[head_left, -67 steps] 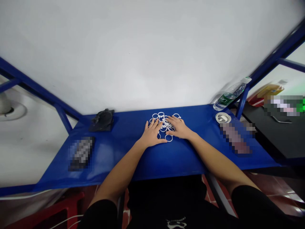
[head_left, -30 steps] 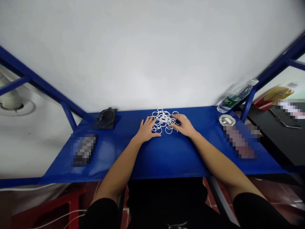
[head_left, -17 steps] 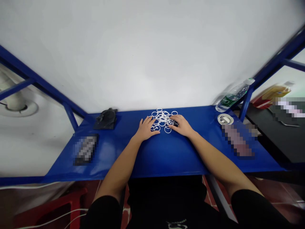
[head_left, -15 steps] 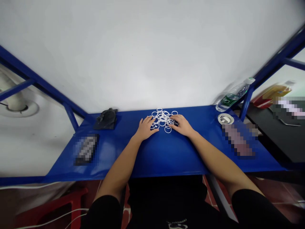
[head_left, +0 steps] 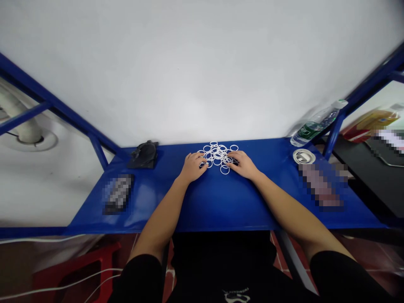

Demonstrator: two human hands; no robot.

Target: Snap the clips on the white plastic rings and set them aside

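Several thin white rings lie in a loose, overlapping heap on the blue table, near the wall. At the heap's left edge is my left hand, palm down, its fingers bent over a few rings and its thumb apart from them. My right hand rests at the opposite edge, fingers and thumb apart, fingertips touching the outer rings. Both hands are open, and neither lifts a ring. The rings under my fingers are partly hidden.
A crumpled black bag and a blurred dark object lie to the left. On the right are a leaning water bottle, a coiled white cable and a blurred pinkish object. Blue frame bars flank the table.
The fingers of my left hand have curled in and its thumb is nearer to them. My right hand stays almost in place. The view has shifted slightly.
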